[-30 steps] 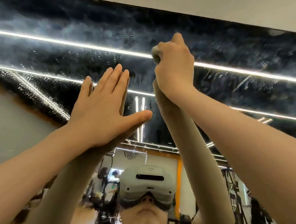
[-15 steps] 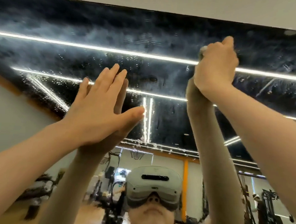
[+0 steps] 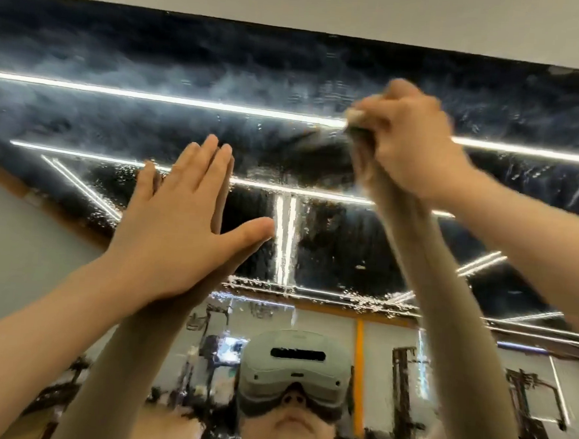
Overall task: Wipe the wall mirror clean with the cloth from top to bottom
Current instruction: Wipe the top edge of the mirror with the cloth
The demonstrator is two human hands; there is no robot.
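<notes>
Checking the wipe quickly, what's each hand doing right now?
Left hand: open, flat against the mirror.
Right hand: closed, holding the cloth.

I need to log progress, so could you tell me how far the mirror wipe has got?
Early. The right hand grips the cloth against the mirror near its top edge; the left hand lies flat on the glass. Hazy smears up there and droplets below remain.

Wall mirror (image 3: 155, 55) hangs smeary and droplet-speckled; left hand (image 3: 174, 232) flat against it, cloth (image 3: 355, 116) pressed on by right hand (image 3: 409, 145).
</notes>
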